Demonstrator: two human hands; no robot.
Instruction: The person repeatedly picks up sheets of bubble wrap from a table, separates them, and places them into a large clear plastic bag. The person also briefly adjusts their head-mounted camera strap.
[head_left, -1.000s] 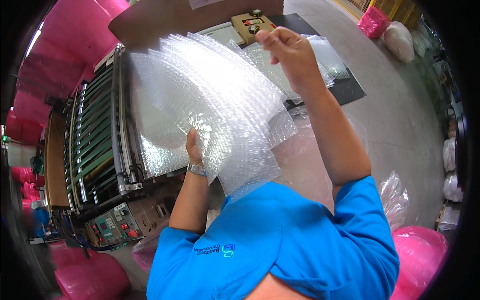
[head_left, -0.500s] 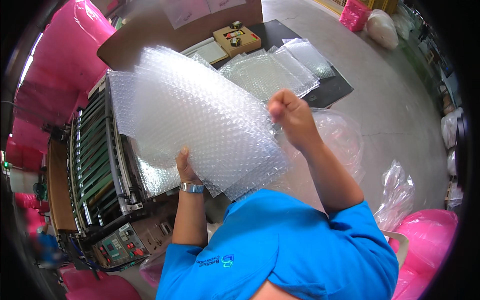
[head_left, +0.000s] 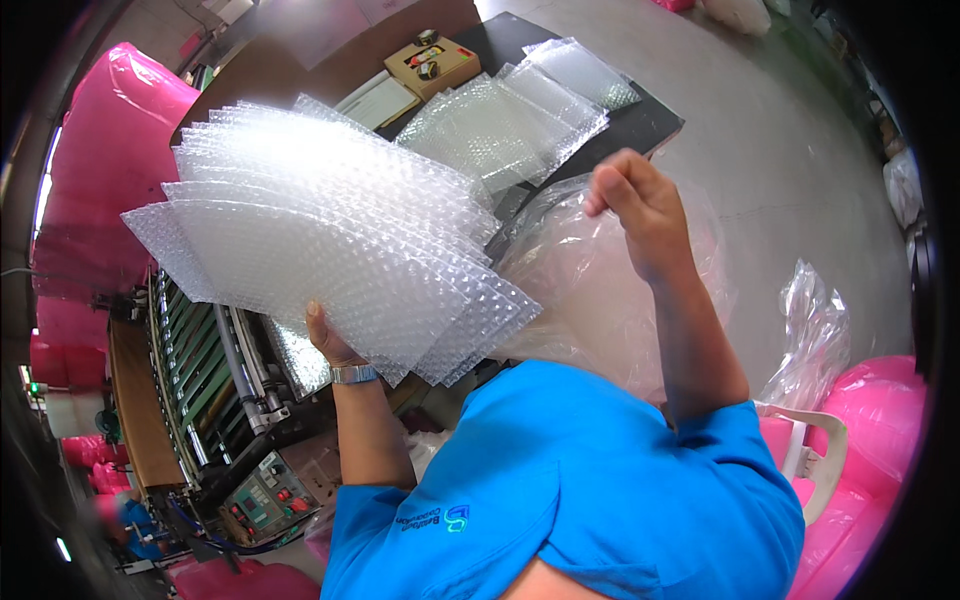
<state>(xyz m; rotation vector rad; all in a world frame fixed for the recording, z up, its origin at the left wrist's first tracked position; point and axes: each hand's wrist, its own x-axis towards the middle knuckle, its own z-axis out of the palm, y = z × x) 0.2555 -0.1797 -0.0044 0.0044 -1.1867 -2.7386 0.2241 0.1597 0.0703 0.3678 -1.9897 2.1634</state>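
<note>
At ten o'clock, a fanned stack of bubble-wrap sheets [head_left: 310, 235] is gripped at its six o'clock edge by the left hand [head_left: 332, 338]. The right hand [head_left: 643, 215], at two o'clock, curls into a loose fist. More bubble-wrap sheets [head_left: 490, 128] lie at twelve on the table [head_left: 648, 120].

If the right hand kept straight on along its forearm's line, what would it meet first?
Probably the dark table near its edge, then the loose bubble-wrap sheets lying there. Depth is unclear, so the right hand might pass above both.
</note>
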